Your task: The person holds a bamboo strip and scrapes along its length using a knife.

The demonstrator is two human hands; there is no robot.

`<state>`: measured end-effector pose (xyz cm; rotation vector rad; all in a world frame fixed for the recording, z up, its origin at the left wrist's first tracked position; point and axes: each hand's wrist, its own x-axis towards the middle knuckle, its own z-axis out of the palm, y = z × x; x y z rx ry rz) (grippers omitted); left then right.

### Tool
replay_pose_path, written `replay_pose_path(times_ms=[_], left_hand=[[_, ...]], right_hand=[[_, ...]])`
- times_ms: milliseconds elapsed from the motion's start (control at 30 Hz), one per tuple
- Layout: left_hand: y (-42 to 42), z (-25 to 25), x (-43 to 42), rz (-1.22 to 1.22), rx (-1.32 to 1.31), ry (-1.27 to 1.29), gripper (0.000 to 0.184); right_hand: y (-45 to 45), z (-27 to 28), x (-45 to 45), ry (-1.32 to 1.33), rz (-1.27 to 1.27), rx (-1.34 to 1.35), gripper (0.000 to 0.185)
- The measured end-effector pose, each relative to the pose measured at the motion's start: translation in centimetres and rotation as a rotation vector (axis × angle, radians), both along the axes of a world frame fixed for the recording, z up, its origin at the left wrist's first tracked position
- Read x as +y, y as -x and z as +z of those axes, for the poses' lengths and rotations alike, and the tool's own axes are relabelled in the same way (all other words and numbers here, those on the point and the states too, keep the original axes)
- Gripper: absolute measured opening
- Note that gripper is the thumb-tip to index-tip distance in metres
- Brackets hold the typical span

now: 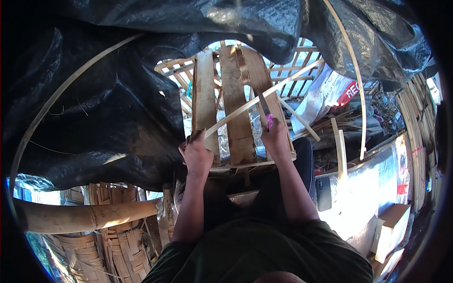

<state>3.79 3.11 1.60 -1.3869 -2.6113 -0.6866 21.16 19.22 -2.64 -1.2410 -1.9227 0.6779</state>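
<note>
My left hand [197,152] is closed around the near end of a long, pale bamboo strip [245,106], which slants up and away to the right. In my right hand [276,140] is a knife [263,104] with pink on its handle. Its blade points away from me and meets or crosses the strip near the middle; whether it cuts in, I cannot tell. Both hands are above a slatted wooden bench [239,134] made of several boards. My fingers partly hide the knife handle and the strip's near end.
Black plastic sheeting [94,108] hangs at left and overhead. A white and red sack [325,92] lies right of the bench, near loose bamboo pieces [337,123]. A phone [323,193] rests by my right side. A thick bamboo pole [94,216] and woven baskets [80,247] stand left.
</note>
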Motion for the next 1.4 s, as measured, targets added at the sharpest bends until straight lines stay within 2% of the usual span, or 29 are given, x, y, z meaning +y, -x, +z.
replay_pose_path(times_ms=[33,100,133,233,300,367,433,500,533,567,633,667,700,733,767,800,833,900,933,1000,1033,1067,1133,1167,1233,1267,1300,1333,1400], left_hand=[[-0.5,0.3,0.8,0.085,0.014,0.094,0.050],[-0.6,-0.6,1.8,0.060,0.016,0.061,0.047],[-0.9,-0.5,2.6,0.073,-0.001,0.065,0.043],[-1.4,-1.0,3.7,0.088,0.030,0.025,0.032],[-1.1,-1.7,3.7,0.074,0.075,-0.056,0.027],[-1.1,-2.9,3.5,0.077,0.067,-0.118,0.024],[-1.1,-2.6,3.5,0.080,0.030,-0.088,0.022],[-1.0,-2.8,3.6,0.105,-0.054,0.004,0.027],[-0.9,-2.9,3.7,0.093,-0.048,0.004,0.028],[-0.7,-3.3,3.7,0.081,-0.040,0.003,0.029],[-0.7,-3.4,3.9,0.078,0.079,-0.038,0.026],[-0.3,-3.9,3.8,0.071,0.070,-0.036,0.026],[-0.2,-4.5,3.9,0.062,0.055,-0.034,0.027],[-0.1,-4.2,4.0,0.066,0.046,-0.037,0.027],[-0.2,-3.9,3.7,0.061,0.038,-0.040,0.027],[-0.3,-3.7,3.3,0.054,0.032,-0.041,0.027],[-0.4,-3.7,3.2,0.046,0.025,-0.035,0.027],[-0.2,-3.4,3.3,0.048,-0.024,-0.105,0.027],[-0.2,-3.0,3.4,0.052,-0.037,-0.119,0.028],[-0.3,-2.5,3.5,0.058,-0.054,-0.112,0.028],[-0.2,-2.6,3.6,0.059,-0.067,-0.114,0.028],[0.1,-2.8,3.7,0.058,-0.047,-0.119,0.025],[0.3,-2.3,3.6,0.069,-0.094,-0.091,0.023],[0.5,-2.0,3.5,0.090,-0.136,-0.076,0.022],[1.5,-2.7,3.0,0.133,-0.084,-0.062,0.018],[2.3,-3.0,2.3,0.112,-0.174,-0.041,0.021],[3.2,-3.2,1.9,0.092,-0.262,-0.020,0.023],[3.3,-2.6,1.3,0.005,-0.157,-0.119,0.028],[2.5,-2.4,0.6,-0.014,-0.103,-0.107,0.029]], right_hand=[[-0.1,0.4,0.3,-0.016,0.003,0.007,0.016],[-0.6,1.2,0.5,0.065,0.047,-0.006,0.017],[-0.9,0.8,1.4,0.021,0.072,-0.013,0.017],[-1.5,6.0,3.5,0.006,0.102,0.084,0.016],[-1.2,8.8,6.1,-0.187,0.083,0.117,0.012],[-0.2,13.3,8.2,-0.224,0.073,0.093,0.015],[1.5,17.7,8.9,-0.285,0.083,0.292,0.016],[3.3,22.5,7.5,-0.111,0.175,0.590,0.017],[4.7,23.3,7.6,-0.139,0.170,0.723,0.016],[6.3,23.8,7.2,-0.145,0.192,0.730,0.016],[10.2,23.3,6.1,-0.178,-0.046,0.877,0.015],[13.9,20.4,7.4,-0.509,-0.264,0.721,0.018],[19.1,17.3,7.0,-0.442,-0.078,0.983,0.018],[22.2,13.5,6.2,-0.632,-0.063,0.421,0.019],[24.1,11.5,6.0,-0.267,0.404,-0.098,0.026],[23.8,10.9,5.3,0.390,0.723,-0.072,0.036],[24.1,9.2,5.3,0.503,0.714,-0.220,0.052],[23.3,4.6,6.7,-0.210,0.571,-0.307,0.061],[22.1,5.3,6.8,-0.206,0.574,-0.310,0.061],[18.6,8.3,6.7,0.420,0.528,-0.190,0.061],[17.0,7.9,7.4,0.345,0.582,-0.178,0.059],[14.8,8.8,7.6,0.326,0.508,-0.225,0.057],[10.4,8.1,8.4,0.293,0.429,-0.022,0.048],[8.5,9.0,8.1,0.215,0.378,-0.015,0.044],[5.1,6.9,9.1,0.058,0.356,0.117,0.042],[3.5,5.8,9.6,0.065,0.336,0.119,0.042],[2.0,4.7,10.1,-0.014,0.309,0.013,0.037],[0.9,3.9,10.3,-0.092,0.285,-0.094,0.034],[-0.9,2.2,10.3,-0.179,0.286,-0.096,0.029]])
